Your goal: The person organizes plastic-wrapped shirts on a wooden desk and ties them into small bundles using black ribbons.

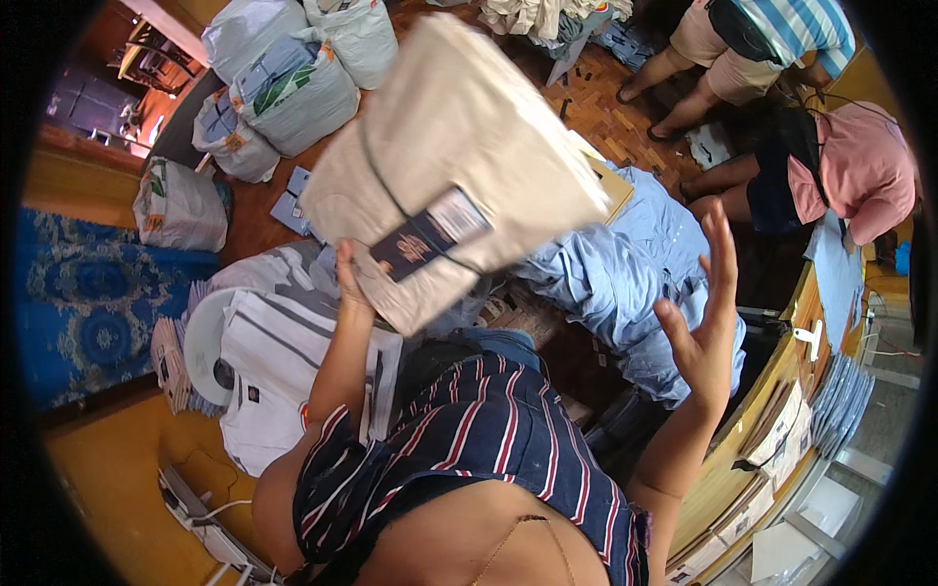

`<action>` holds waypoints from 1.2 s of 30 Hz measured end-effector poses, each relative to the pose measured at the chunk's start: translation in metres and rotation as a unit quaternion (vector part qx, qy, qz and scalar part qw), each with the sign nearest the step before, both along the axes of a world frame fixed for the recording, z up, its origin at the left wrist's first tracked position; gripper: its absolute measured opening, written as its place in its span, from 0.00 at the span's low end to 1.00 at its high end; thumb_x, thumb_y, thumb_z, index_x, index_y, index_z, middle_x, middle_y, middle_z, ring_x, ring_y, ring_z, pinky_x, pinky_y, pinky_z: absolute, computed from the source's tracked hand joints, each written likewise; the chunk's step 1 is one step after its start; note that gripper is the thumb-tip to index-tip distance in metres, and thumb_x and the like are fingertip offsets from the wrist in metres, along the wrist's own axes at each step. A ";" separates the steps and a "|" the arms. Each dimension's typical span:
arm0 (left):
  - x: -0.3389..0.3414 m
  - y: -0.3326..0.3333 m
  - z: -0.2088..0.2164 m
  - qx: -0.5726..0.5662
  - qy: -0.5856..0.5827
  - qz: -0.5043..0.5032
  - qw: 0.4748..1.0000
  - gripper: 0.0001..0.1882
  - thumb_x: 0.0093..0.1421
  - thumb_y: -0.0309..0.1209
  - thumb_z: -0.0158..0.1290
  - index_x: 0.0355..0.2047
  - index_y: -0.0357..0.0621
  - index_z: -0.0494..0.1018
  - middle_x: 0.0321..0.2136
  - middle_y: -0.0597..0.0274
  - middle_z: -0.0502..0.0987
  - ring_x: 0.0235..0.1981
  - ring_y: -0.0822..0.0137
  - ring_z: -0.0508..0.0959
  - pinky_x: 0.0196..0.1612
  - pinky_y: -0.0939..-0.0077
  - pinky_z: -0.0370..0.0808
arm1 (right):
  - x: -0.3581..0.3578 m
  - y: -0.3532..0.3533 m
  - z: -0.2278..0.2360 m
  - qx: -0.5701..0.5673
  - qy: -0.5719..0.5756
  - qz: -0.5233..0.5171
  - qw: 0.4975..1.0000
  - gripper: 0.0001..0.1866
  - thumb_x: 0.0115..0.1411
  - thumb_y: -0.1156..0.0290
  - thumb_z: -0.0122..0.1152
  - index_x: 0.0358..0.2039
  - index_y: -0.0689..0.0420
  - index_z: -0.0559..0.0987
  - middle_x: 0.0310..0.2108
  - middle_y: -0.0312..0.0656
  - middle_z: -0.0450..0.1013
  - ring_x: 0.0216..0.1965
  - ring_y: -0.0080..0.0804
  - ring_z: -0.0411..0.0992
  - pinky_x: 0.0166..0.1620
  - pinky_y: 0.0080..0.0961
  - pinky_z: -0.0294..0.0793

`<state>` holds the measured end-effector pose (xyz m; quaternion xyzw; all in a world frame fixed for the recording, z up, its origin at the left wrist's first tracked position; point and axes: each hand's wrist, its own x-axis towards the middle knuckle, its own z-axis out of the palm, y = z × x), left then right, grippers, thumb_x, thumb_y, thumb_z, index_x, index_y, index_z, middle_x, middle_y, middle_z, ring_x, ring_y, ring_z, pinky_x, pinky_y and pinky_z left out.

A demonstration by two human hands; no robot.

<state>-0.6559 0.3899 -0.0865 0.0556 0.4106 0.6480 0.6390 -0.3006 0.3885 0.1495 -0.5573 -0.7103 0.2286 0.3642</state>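
Observation:
My left hand [353,280] grips the lower left edge of a large folded beige cloth item [440,127], raised in front of me. A dark tag [415,244] with a pale panel sits on its face, and a thin dark cord crosses it. The far edge of the cloth is blurred. Off to the right, my right hand [705,317] is raised with nothing in it, its fingers spread. Below and behind that hand lies a heap of light blue garments [616,283]. White garments with grey stripes [269,376] lie by my left forearm.
Full white sacks [303,98] of cloth stand at the far left. Two people, one in a striped top [791,29] and one in a pink top [860,161], bend over at the right. Folded blue garments [840,405] are stacked beside the wooden bench edge [757,410].

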 end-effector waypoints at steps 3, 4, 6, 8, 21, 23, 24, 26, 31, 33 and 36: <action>-0.027 0.048 -0.009 0.033 0.056 0.090 0.994 0.38 0.42 0.55 0.51 0.45 0.40 0.59 0.38 0.56 0.68 0.35 0.63 0.71 0.30 0.74 0.71 | 0.021 -0.011 -0.027 -0.093 -0.001 -0.060 0.994 0.40 0.40 0.75 0.59 0.55 0.57 0.53 0.56 0.45 0.51 0.56 0.37 0.51 0.53 0.34 0.51; -0.032 0.065 -0.013 0.078 0.085 0.090 0.989 0.36 0.43 0.54 0.51 0.45 0.39 0.59 0.39 0.57 0.67 0.36 0.63 0.71 0.33 0.75 0.70 | 0.030 -0.018 -0.038 -0.124 -0.008 -0.081 0.989 0.40 0.39 0.76 0.58 0.55 0.57 0.53 0.55 0.45 0.51 0.56 0.37 0.51 0.54 0.33 0.51; -0.029 0.096 -0.009 0.084 0.113 0.144 0.980 0.34 0.46 0.51 0.50 0.45 0.36 0.59 0.40 0.55 0.66 0.40 0.62 0.69 0.41 0.70 0.68 | 0.041 -0.030 -0.047 -0.171 -0.035 -0.103 0.979 0.40 0.39 0.79 0.57 0.55 0.57 0.53 0.55 0.45 0.53 0.55 0.37 0.52 0.54 0.31 0.50; -0.026 0.129 -0.017 0.109 0.094 0.140 0.980 0.33 0.47 0.50 0.50 0.45 0.35 0.59 0.42 0.53 0.65 0.42 0.60 0.68 0.46 0.66 0.66 | 0.049 -0.043 -0.052 -0.202 -0.064 -0.120 0.970 0.40 0.39 0.81 0.57 0.55 0.57 0.53 0.54 0.45 0.54 0.55 0.37 0.53 0.54 0.30 0.50; -0.048 0.193 -0.201 -0.263 0.149 -0.013 0.953 0.45 0.38 0.62 0.50 0.51 0.50 0.55 0.50 0.54 0.56 0.48 0.49 0.60 0.46 0.34 0.45 | 0.081 -0.132 -0.100 -0.346 -0.130 -0.254 0.894 0.37 0.43 0.78 0.57 0.54 0.53 0.53 0.50 0.51 0.58 0.50 0.45 0.59 0.50 0.31 0.59; -0.039 0.161 -0.221 -0.336 0.170 -0.036 0.926 0.40 0.39 0.61 0.50 0.50 0.56 0.56 0.46 0.57 0.59 0.43 0.55 0.62 0.42 0.39 0.53 | 0.074 -0.160 -0.117 -0.385 -0.104 -0.275 0.875 0.36 0.43 0.78 0.58 0.54 0.54 0.54 0.51 0.52 0.57 0.51 0.46 0.57 0.51 0.30 0.58; -0.023 0.153 -0.222 -0.363 0.176 -0.055 0.913 0.37 0.40 0.59 0.51 0.47 0.55 0.58 0.43 0.59 0.61 0.39 0.57 0.64 0.39 0.46 0.57 | 0.065 -0.176 -0.125 -0.397 -0.089 -0.279 0.870 0.36 0.43 0.78 0.58 0.53 0.54 0.55 0.50 0.52 0.57 0.51 0.46 0.57 0.51 0.31 0.58; -0.032 0.106 -0.251 -0.392 0.155 -0.055 0.905 0.29 0.42 0.54 0.53 0.40 0.53 0.62 0.36 0.63 0.65 0.31 0.61 0.67 0.30 0.59 0.61 | 0.064 -0.180 -0.129 -0.427 -0.071 -0.238 0.870 0.36 0.42 0.77 0.59 0.53 0.52 0.55 0.50 0.52 0.58 0.51 0.46 0.57 0.50 0.32 0.59; 0.033 0.050 -0.280 -0.310 0.277 -0.414 0.810 0.14 0.47 0.39 0.52 0.31 0.46 0.66 0.25 0.62 0.69 0.23 0.65 0.69 0.20 0.66 0.66 | 0.054 -0.204 -0.144 -0.453 -0.124 -0.214 0.857 0.35 0.44 0.74 0.58 0.53 0.52 0.56 0.49 0.50 0.59 0.49 0.45 0.60 0.49 0.35 0.60; 0.081 0.037 -0.275 -0.211 0.456 -0.599 0.624 0.15 0.46 0.37 0.50 0.33 0.43 0.69 0.27 0.57 0.72 0.26 0.61 0.72 0.26 0.63 0.69 | 0.050 -0.219 -0.155 -0.447 -0.139 -0.218 0.856 0.33 0.45 0.71 0.57 0.53 0.49 0.57 0.49 0.48 0.59 0.49 0.43 0.60 0.49 0.38 0.59; 0.165 0.021 -0.221 0.081 0.570 -0.772 0.271 0.18 0.43 0.37 0.50 0.35 0.42 0.70 0.32 0.50 0.73 0.34 0.54 0.73 0.35 0.64 0.69 | 0.057 -0.243 -0.169 -0.438 -0.155 -0.240 0.853 0.31 0.47 0.65 0.55 0.52 0.45 0.58 0.49 0.45 0.60 0.49 0.41 0.60 0.48 0.42 0.58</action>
